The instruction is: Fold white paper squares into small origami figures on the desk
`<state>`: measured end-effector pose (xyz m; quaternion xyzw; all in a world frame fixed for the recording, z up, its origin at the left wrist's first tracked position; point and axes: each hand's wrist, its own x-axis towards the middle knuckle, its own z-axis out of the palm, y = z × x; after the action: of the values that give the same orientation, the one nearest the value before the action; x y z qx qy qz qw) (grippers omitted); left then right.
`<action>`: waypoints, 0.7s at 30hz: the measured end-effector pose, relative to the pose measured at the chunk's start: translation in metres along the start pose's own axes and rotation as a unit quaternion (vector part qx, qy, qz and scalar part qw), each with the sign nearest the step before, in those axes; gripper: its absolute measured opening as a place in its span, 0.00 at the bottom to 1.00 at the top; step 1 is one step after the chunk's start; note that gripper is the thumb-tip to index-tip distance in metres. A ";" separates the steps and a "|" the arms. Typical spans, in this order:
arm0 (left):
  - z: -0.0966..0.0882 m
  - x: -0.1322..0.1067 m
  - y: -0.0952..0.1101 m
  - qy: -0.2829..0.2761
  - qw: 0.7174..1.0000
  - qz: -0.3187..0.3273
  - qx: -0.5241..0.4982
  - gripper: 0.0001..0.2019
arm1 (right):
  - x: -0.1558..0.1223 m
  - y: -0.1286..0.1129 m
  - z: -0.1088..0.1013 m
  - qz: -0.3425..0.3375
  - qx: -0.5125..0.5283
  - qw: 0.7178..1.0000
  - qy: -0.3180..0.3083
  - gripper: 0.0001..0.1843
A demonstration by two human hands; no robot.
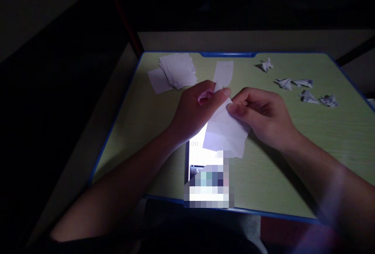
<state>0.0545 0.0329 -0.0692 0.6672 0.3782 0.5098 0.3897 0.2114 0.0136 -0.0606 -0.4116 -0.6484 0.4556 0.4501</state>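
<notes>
Between my two hands a white sheet of paper (225,129) is held up above the table, its top edge folded to a slanting point. My left hand (197,103) pinches the upper left of the sheet, thumb on the near face and fingers curled behind. My right hand (260,115) grips the upper right edge between thumb and forefinger, its other fingers curled in. Under the sheet lies a lit phone (195,154), partly covered by the paper and blurred at its lower part.
A fanned stack of white paper sheets (178,68) lies at the back left of the green table (140,140), which has a blue rim. One single sheet (224,72) lies behind my hands. Several small folded paper figures, among them one (266,65), sit at the back right.
</notes>
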 end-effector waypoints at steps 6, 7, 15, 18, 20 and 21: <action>0.001 -0.003 0.008 -0.016 1.000 0.000 0.014 0.17 | -0.001 0.000 0.000 0.023 0.008 0.999 -0.045 0.15; 0.001 -0.003 0.009 -0.017 1.000 -0.002 0.009 0.16 | -0.001 0.000 0.000 0.020 0.007 0.999 -0.042 0.15; 0.001 -0.001 0.004 -0.007 0.998 -0.015 -0.054 0.12 | -0.003 -0.004 0.000 0.026 0.007 0.999 -0.036 0.16; 0.001 -0.002 0.005 -0.010 0.999 -0.016 -0.051 0.12 | -0.003 -0.005 0.001 0.019 -0.002 0.999 -0.027 0.16; 0.001 -0.002 0.007 -0.009 0.999 -0.011 -0.045 0.11 | -0.003 -0.005 0.001 0.016 -0.002 1.000 -0.021 0.15; 0.001 -0.002 0.007 -0.008 0.999 -0.005 -0.045 0.11 | -0.003 -0.005 0.001 0.014 -0.001 1.000 -0.020 0.15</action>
<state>0.0556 0.0278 -0.0640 0.6514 0.3547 0.5188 0.4252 0.2104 0.0094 -0.0568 -0.4122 -0.6519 0.4690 0.4303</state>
